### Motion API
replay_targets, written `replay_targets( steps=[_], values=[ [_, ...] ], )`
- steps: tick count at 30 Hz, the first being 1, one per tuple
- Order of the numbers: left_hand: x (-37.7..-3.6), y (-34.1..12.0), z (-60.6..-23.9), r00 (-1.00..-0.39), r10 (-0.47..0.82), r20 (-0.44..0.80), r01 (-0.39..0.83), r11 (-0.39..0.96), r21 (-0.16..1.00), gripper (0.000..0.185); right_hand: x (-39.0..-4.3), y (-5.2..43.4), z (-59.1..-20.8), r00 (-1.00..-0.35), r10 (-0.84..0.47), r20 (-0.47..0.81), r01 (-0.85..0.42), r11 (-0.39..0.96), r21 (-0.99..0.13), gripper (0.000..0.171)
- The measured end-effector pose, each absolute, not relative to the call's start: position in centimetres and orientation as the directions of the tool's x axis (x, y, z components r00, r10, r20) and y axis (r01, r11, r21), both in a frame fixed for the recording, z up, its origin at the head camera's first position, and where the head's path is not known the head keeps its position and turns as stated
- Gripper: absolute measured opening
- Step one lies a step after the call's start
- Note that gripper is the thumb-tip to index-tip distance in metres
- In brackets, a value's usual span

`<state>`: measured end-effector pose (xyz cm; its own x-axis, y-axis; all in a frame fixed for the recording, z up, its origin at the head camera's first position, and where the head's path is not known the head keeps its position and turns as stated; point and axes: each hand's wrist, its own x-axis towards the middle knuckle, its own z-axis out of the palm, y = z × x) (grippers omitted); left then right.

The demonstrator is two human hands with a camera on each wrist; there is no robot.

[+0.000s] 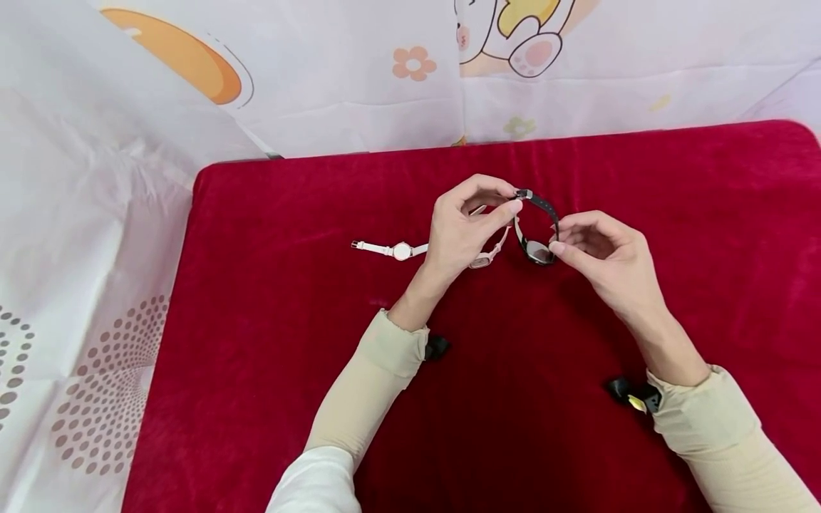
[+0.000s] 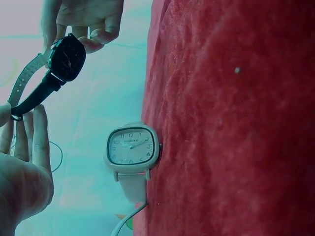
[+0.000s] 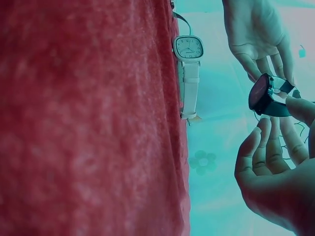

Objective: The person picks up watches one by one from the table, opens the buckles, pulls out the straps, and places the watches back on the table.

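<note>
Above red velvet cloth: left hand pinches black watch strap end, right hand pinches case, keeping band looped; square pink watch just beside.

Black watch with dark face. Pale pink square-faced watch, white dial. White round watch left of it. Deep red velvet cloth. Far backdrop white with orange, pink flower, cartoon prints; brown dotted pattern at left. Beige sleeves.
</note>
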<state>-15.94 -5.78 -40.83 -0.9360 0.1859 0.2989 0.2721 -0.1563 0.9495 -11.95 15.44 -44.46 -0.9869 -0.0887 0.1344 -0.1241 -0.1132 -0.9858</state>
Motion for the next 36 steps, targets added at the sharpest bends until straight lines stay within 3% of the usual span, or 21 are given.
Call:
replay_targets(
  steps=[14, 21, 30, 36],
  values=[
    [-16.8, -6.1, -43.5, -0.954, 0.193, 0.23, 0.195, -0.183, 0.964, 0.016, -11.8, 15.9, -44.7, -0.989, -0.083, 0.118, -0.108, -0.118, -0.987, 0.025],
    [-15.7, -6.2, -41.5, -0.967, 0.209, 0.144, 0.121, -0.119, 0.986, 0.02, -11.9, 16.3, -44.8, -0.989, -0.069, 0.129, -0.114, -0.183, -0.976, 0.023],
    [-16.7, -5.9, -43.8, -0.981, 0.189, 0.041, 0.042, 0.005, 0.999, 0.016, -12.1, 16.9, -45.1, -0.996, -0.048, 0.08, -0.067, -0.231, -0.971, 0.019],
    [-16.7, -5.6, -43.7, -0.976, 0.214, -0.03, -0.015, 0.069, 0.998, 0.014, -12.3, 17.2, -45.4, -0.997, -0.038, 0.072, -0.059, -0.265, -0.963, 0.027]
  ],
)
